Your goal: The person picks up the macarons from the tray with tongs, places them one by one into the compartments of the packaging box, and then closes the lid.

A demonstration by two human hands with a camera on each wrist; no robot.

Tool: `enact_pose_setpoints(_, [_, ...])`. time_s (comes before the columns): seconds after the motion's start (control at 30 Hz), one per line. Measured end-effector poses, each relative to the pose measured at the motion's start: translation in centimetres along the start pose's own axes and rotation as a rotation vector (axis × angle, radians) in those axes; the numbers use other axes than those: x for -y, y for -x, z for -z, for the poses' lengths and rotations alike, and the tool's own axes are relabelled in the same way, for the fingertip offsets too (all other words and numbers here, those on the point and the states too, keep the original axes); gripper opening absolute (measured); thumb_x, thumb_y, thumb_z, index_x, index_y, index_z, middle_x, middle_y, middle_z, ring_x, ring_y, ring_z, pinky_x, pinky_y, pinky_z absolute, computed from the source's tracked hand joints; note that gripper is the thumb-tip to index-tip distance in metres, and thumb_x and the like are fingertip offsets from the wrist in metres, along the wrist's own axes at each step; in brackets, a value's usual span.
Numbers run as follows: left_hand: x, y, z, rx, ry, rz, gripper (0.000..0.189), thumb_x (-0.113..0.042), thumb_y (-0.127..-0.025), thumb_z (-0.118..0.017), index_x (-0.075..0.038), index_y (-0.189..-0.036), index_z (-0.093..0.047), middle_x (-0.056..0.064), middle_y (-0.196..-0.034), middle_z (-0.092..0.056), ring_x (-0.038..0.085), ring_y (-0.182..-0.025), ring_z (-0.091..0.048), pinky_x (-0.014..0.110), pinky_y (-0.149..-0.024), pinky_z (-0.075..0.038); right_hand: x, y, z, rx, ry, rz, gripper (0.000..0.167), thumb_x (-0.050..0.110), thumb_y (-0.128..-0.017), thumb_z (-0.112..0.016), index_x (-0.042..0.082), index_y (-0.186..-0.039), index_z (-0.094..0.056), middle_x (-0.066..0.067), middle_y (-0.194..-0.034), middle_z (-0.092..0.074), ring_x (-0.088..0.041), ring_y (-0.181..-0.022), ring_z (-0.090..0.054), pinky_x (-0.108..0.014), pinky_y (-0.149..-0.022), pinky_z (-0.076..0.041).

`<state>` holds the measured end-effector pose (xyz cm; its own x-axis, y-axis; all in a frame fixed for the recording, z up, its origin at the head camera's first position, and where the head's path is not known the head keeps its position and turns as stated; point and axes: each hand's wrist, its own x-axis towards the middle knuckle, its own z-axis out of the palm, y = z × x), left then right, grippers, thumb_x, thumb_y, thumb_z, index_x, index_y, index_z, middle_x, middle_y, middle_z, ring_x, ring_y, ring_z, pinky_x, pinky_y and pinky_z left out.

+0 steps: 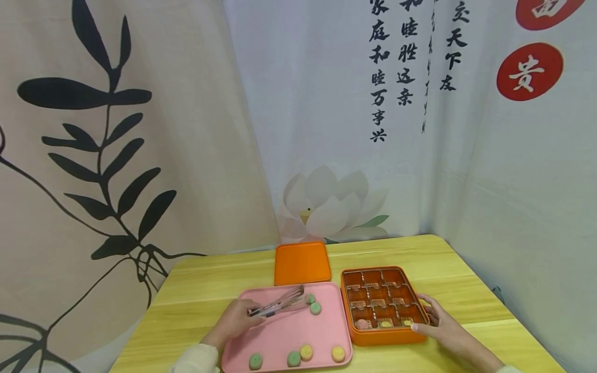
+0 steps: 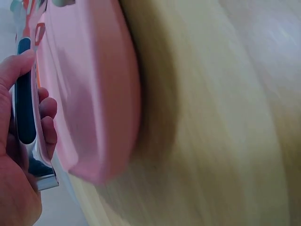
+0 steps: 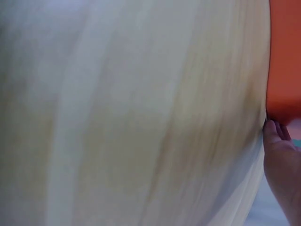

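Note:
My left hand [image 1: 237, 322] grips metal tongs [image 1: 280, 304] with dark handle inlays [image 2: 26, 94], held over the left part of a pink tray [image 1: 289, 331]. The ends of the tongs reach a small round green cake [image 1: 310, 299], with another green cake [image 1: 315, 309] just in front of it. My right hand [image 1: 440, 325] holds the front right corner of an orange box [image 1: 387, 338], thumb at the front edge and fingers along the right side. A clear divided insert lines the box. In its front row sit a pink cake [image 1: 362, 324] and two yellow cakes [image 1: 386, 323].
Along the tray's front edge lie two green cakes [image 1: 255, 361] and two yellow cakes [image 1: 338, 354]. An orange lid [image 1: 302, 264] lies behind the tray. Everything stands on a wood-grain table [image 1: 205, 280], with printed curtains [image 1: 196, 129] behind it.

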<state>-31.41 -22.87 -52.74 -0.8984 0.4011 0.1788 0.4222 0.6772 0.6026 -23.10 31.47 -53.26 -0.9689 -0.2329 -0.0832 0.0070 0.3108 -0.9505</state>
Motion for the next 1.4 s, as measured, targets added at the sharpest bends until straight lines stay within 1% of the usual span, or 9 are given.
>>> enact_pose_setpoints(0.17, [-0.6,-0.4,-0.6,0.004,-0.028,-0.013,0.014,-0.022,-0.082,-0.08,-0.014,-0.094,-0.077,-0.012,-0.075,-0.059,0.004,-0.063,-0.046,0.023,-0.057,-0.041,-0.1,0.0,0.0,0.002,0.011,0.007,0.083,0.019,-0.096,-0.066,0.003,-0.154,-0.008,-0.042,-0.145,-0.026,-0.051,-0.129,-0.04,-0.049,-0.096,-0.045])
enact_pose_setpoints(0.27, [-0.9,-0.6,-0.9,-0.011,-0.029,-0.053,0.014,-0.019,-0.082,-0.08,-0.012,-0.094,-0.077,-0.011,-0.074,-0.059,0.003,-0.062,-0.045,0.023,-0.055,-0.041,-0.1,0.0,0.0,0.004,0.009,0.017,0.083,0.018,-0.096,-0.065,0.003,-0.154,-0.008,-0.042,-0.144,-0.028,-0.051,-0.129,-0.041,-0.047,-0.096,-0.045])
enact_pose_setpoints(0.4, [-1.0,-0.8,-1.3,-0.029,-0.033,-0.081,0.011,-0.015,-0.081,-0.08,-0.012,-0.091,-0.077,-0.01,-0.072,-0.058,0.002,-0.059,-0.044,0.022,-0.052,-0.041,0.0,-0.1,0.0,0.004,0.007,0.016,0.083,0.018,-0.096,-0.066,0.003,-0.154,-0.008,-0.04,-0.143,-0.03,-0.049,-0.129,-0.042,-0.046,-0.096,-0.045])
enact_pose_setpoints(0.63, [-1.1,-0.8,-1.3,-0.028,-0.026,-0.055,0.008,-0.017,-0.082,-0.08,-0.015,-0.09,-0.077,-0.012,-0.073,-0.058,0.003,-0.06,-0.045,0.023,-0.053,-0.041,0.1,0.0,0.1,0.008,0.004,0.002,0.083,0.019,-0.096,-0.065,0.004,-0.154,-0.007,-0.04,-0.145,-0.028,-0.05,-0.13,-0.041,-0.049,-0.096,-0.045])
enact_pose_setpoints(0.77, [-1.1,-0.8,-1.4,-0.027,-0.026,-0.05,0.008,-0.017,-0.083,-0.08,-0.015,-0.09,-0.078,-0.013,-0.072,-0.058,0.002,-0.06,-0.045,0.022,-0.052,-0.04,0.0,0.0,0.1,0.01,0.004,0.008,0.083,0.019,-0.097,-0.065,0.004,-0.154,-0.007,-0.04,-0.144,-0.029,-0.049,-0.129,-0.041,-0.048,-0.096,-0.045])
enact_pose_setpoints(0.87, [-1.1,-0.7,-1.3,-0.025,-0.012,-0.052,0.007,-0.016,-0.083,-0.079,-0.015,-0.089,-0.077,-0.012,-0.071,-0.058,0.002,-0.058,-0.045,0.022,-0.05,-0.04,0.0,0.0,0.0,0.017,-0.001,0.014,0.083,0.019,-0.097,-0.064,0.004,-0.154,-0.007,-0.04,-0.144,-0.029,-0.05,-0.129,-0.041,-0.048,-0.095,-0.046])
enact_pose_setpoints(1.1, [-1.3,-0.7,-0.7,-0.011,0.04,-0.006,0.005,-0.016,-0.085,-0.077,-0.015,-0.09,-0.077,-0.009,-0.071,-0.057,0.002,-0.055,-0.044,0.021,-0.046,-0.038,0.1,0.1,0.0,0.013,0.002,0.012,0.083,0.019,-0.097,-0.065,0.004,-0.154,-0.007,-0.04,-0.145,-0.028,-0.05,-0.129,-0.041,-0.047,-0.096,-0.046])
enact_pose_setpoints(1.23, [-1.8,-0.9,-0.3,-0.024,0.043,-0.021,0.004,-0.015,-0.085,-0.077,-0.016,-0.089,-0.076,-0.009,-0.07,-0.056,0.002,-0.056,-0.043,0.02,-0.046,-0.036,0.0,0.0,0.1,0.019,-0.008,0.009,0.083,0.018,-0.097,-0.064,0.004,-0.154,-0.006,-0.04,-0.145,-0.028,-0.048,-0.128,-0.043,-0.047,-0.094,-0.047])
enact_pose_setpoints(1.4, [-3.1,-1.6,-0.1,-0.037,0.029,-0.047,0.004,-0.019,-0.086,-0.078,-0.018,-0.087,-0.075,-0.011,-0.071,-0.057,0.003,-0.061,-0.045,0.021,-0.052,-0.038,-0.1,0.0,0.1,0.025,-0.007,0.018,0.082,0.017,-0.097,-0.064,0.004,-0.154,-0.006,-0.039,-0.144,-0.03,-0.048,-0.128,-0.043,-0.045,-0.094,-0.047])
